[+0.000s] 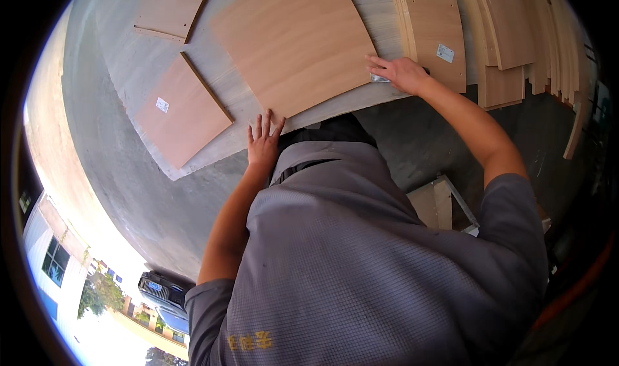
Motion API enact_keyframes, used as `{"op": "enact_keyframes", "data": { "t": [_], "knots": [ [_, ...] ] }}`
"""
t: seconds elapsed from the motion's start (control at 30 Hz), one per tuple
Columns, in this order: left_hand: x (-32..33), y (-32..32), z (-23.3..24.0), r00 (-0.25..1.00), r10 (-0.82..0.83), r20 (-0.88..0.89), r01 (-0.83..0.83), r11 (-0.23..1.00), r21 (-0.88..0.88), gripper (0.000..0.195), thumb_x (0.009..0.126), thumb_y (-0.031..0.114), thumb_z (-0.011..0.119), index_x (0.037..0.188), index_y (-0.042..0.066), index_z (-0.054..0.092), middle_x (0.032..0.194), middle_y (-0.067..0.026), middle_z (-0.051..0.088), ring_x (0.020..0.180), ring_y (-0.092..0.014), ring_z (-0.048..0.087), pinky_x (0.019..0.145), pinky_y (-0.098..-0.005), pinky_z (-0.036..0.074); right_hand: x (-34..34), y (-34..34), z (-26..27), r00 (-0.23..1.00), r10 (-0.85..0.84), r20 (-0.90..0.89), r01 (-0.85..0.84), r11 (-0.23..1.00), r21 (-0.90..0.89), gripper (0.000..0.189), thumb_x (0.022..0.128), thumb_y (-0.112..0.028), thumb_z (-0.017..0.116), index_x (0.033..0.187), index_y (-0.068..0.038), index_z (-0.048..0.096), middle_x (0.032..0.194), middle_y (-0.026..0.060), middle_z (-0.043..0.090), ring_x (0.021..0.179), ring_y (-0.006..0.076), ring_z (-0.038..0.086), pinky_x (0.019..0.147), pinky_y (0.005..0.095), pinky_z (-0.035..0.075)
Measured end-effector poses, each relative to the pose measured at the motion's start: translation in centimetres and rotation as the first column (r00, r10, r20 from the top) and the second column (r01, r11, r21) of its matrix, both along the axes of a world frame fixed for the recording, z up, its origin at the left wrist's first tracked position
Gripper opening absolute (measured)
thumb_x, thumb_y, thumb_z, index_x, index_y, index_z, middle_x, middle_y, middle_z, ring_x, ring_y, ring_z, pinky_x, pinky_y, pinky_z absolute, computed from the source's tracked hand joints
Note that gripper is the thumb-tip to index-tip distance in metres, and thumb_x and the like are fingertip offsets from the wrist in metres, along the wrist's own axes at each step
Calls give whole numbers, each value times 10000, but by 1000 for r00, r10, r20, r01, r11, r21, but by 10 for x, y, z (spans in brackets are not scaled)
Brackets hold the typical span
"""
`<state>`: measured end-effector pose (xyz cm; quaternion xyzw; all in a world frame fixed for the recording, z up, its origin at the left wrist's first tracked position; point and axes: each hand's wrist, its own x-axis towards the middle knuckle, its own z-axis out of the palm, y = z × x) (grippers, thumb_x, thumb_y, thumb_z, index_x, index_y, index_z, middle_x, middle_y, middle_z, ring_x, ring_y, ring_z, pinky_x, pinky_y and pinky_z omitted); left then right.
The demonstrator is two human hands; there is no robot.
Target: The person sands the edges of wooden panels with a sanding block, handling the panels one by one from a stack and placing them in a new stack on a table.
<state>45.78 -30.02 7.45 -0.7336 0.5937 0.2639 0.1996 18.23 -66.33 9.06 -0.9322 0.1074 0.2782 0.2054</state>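
A large wood-veneer panel [295,42] lies flat on the pale worktable [242,131] before me. At the panel's near left corner rests my left hand [264,141], fingers spread, with fingertips touching the corner and the table edge. My right hand [399,73] lies at the near right corner, fingers stretched over the panel's edge. Under its palm is a small shiny, clear item [379,78]; whether the hand grips it, I cannot tell. A small dark thing shows just behind that hand, mostly hidden.
Smaller labelled panels lie at the left [181,112] and upper left [169,8]. Stacked boards [433,32] stand to the right, with more piles [508,27] beyond. A metal-edged frame [435,201] is on the floor behind my right side. A car [164,293] is parked outside, lower left.
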Motion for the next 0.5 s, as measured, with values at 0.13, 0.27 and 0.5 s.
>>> {"op": "enact_keyframes", "data": {
  "t": [0.13, 0.27, 0.5],
  "knots": [
    [2, -9, -1, 914, 231, -334, -251, 968, -16, 749, 785, 80, 626, 1485, 253, 423, 1644, -145, 94, 1467, -351, 273, 1169, -483, 296, -1, -24, -12, 987, 128, 95, -136, 988, 79, 550, 786, -109, 744, 1306, -177, 580, 1584, -11, 306, 819, 291, 670, 710, 410, 566],
    [10, -8, -6, 587, 536, -607, -629, 774, 75, 751, 757, 64, 614, 1479, 135, 420, 1611, -230, 153, 1405, -431, 342, 1134, -430, 363, 14, -36, 0, 958, 286, -12, -286, 958, 27, 561, 757, -141, 786, 1279, -215, 595, 1599, -23, 275, 798, 280, 666, 670, 395, 557],
    [30, 14, -9, 554, 622, -554, -739, 673, 17, 726, 780, 70, 582, 1481, 64, 396, 1525, -267, 344, 1414, -373, 359, 1121, -379, 365, 7, -43, -12, 953, 300, 53, -302, 952, 55, 518, 749, -136, 789, 1230, -216, 617, 1604, -36, 263, 815, 271, 669, 677, 401, 553]
  ]
}}
